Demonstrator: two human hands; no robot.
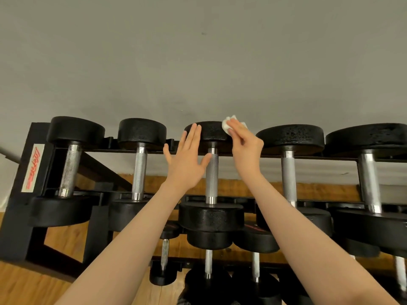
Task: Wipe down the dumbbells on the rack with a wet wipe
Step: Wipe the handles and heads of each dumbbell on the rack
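Note:
Several black dumbbells with knurled steel handles lie across the top tier of a black rack (26,208). The third dumbbell from the left (211,172) is between my arms. My left hand (187,157) is flat, its fingers straight, fingertips touching the left side of that dumbbell's far head. My right hand (244,144) holds a bunched white wet wipe (226,125) and presses it against the right side of the same far head. The near head of this dumbbell sits in front of my forearms.
A grey wall rises right behind the rack. More dumbbells (209,243) hang on the lower tier below my arms. Larger dumbbells (288,168) stand to the right, smaller ones (139,168) to the left. Wooden floor (22,287) shows at the lower left.

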